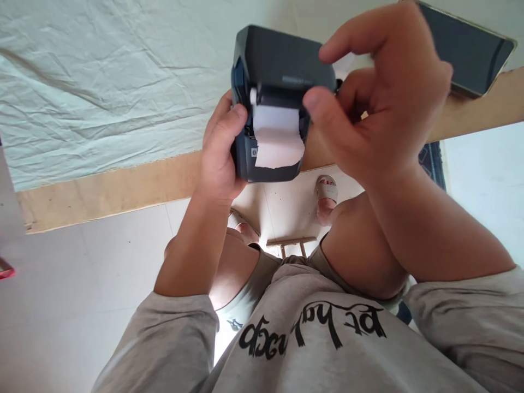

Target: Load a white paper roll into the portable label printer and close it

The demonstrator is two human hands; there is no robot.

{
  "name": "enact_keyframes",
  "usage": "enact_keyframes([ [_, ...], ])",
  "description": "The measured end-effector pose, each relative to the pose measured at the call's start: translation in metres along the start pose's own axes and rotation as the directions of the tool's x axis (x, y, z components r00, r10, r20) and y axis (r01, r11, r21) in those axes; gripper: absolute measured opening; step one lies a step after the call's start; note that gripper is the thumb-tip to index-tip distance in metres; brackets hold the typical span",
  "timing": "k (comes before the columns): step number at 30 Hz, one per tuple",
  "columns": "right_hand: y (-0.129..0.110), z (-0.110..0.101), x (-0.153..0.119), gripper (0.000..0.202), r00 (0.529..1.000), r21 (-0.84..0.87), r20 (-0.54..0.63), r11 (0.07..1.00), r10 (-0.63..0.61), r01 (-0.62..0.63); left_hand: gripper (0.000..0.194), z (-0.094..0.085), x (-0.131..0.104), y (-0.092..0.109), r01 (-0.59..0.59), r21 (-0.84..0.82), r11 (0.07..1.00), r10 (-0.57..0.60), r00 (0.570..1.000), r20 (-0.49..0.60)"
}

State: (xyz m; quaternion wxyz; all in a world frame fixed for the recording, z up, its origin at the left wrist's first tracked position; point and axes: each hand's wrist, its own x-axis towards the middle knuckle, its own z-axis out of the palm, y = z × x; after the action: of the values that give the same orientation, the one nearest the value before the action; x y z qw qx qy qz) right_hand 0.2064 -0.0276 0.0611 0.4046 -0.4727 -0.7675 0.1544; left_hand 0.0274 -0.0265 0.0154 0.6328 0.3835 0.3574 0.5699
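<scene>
A dark portable label printer (286,60) is held up over the table's front edge. White paper (279,136) curls out of it, its end uneven. My left hand (223,144) grips the printer's left side, the thumb on its edge. At the printer's right side is my right hand (380,93), its thumb tip by the paper slot and its index fingertip at the upper right corner. The other fingers of that hand are bent behind, and part of them is hidden.
A dark phone (470,49) lies at the table's right edge. The table has a wrinkled pale cloth (102,82) and a bare wooden front edge (110,183). Below are my legs and sandalled feet on a pale floor (82,273).
</scene>
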Motion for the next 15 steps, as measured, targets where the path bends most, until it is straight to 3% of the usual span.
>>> enact_keyframes([
  [4, -0.009, 0.000, 0.005, 0.027, 0.992, 0.105, -0.097, 0.992, 0.076, -0.066, 0.025, -0.002, 0.000, 0.000, 0.028, 0.005, 1.000, -0.028, 0.999, 0.020],
  [6, -0.008, 0.002, 0.008, 0.027, 0.990, 0.010, -0.096, 0.994, 0.107, -0.107, 0.026, -0.001, 0.000, 0.000, 0.008, -0.021, 1.000, -0.008, 1.000, 0.019],
  [10, -0.006, 0.006, 0.013, 0.026, 0.978, -0.287, 0.098, 0.946, 0.185, -0.150, 0.034, 0.000, 0.000, -0.001, -0.038, 0.020, 0.999, 0.037, 0.999, 0.036],
  [15, -0.019, 0.007, 0.020, 0.031, 0.880, -0.464, 0.326, 0.870, 0.345, -0.169, 0.033, -0.002, 0.001, -0.001, -0.058, 0.080, 0.995, 0.054, 0.997, 0.051],
])
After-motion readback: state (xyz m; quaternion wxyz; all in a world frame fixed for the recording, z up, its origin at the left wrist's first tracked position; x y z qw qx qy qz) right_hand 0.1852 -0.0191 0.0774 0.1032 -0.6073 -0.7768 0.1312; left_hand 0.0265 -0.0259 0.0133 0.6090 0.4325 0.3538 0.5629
